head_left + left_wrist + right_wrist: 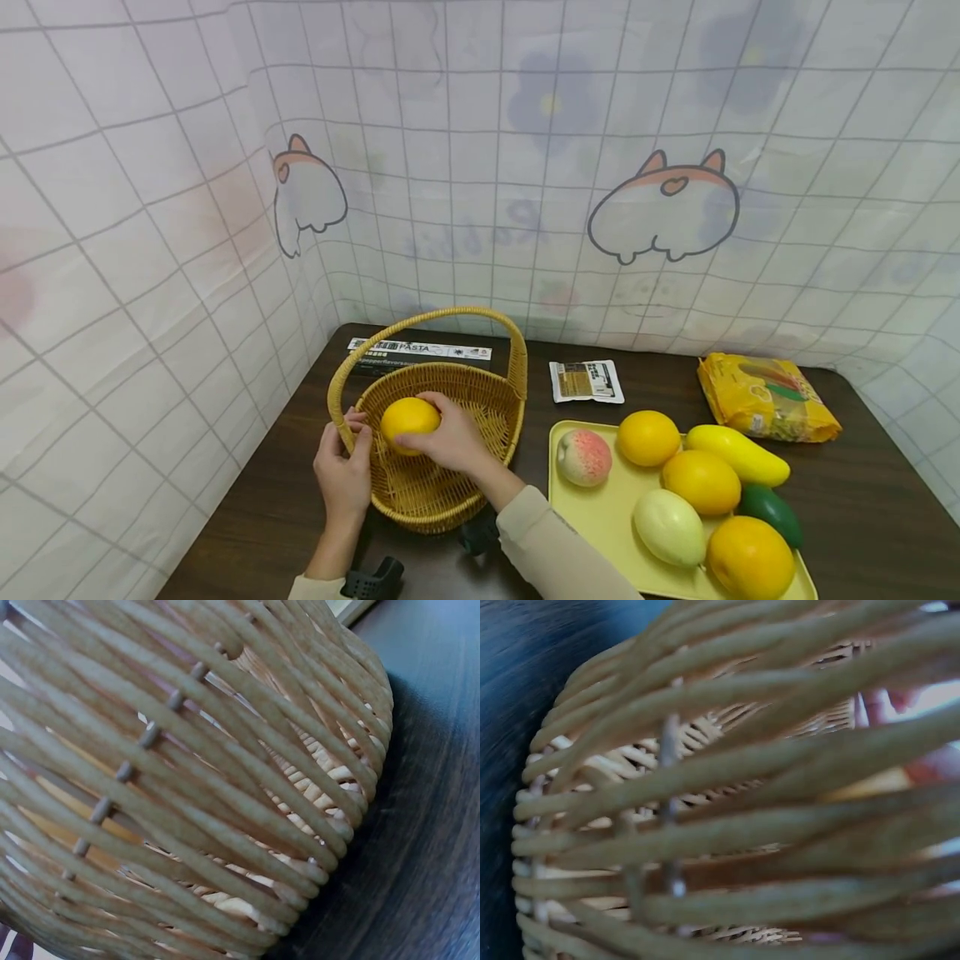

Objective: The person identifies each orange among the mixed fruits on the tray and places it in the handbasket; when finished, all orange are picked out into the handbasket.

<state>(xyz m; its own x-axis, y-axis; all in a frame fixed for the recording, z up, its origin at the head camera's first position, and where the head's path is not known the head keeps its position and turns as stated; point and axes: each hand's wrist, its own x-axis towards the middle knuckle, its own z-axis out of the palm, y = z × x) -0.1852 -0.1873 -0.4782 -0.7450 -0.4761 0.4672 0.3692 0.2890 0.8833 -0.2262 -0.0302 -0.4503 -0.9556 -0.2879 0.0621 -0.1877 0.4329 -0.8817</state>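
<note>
A wicker basket (427, 521) with a tall arched handle stands on the dark table. My right hand (453, 437) reaches over its near right side and grips a yellow-orange orange (408, 421) inside the basket's opening, fingers on top and thumb on the near side. At the left rim, my left hand (343, 467) holds the basket where the handle (339, 404) meets it. In the left wrist view the woven wall (210, 780) fills most of the picture. Through the weave (727, 780) in the right wrist view, parts of the orange and fingers show, blurred.
On the right, a yellow tray (600, 533) carries a peach (584, 457), a pale green-yellow fruit (669, 527), a dark green fruit (771, 515) and several yellow-orange fruits. Behind lie a pasta box (420, 353), a small flat packet (587, 382) and a yellow bag (768, 396).
</note>
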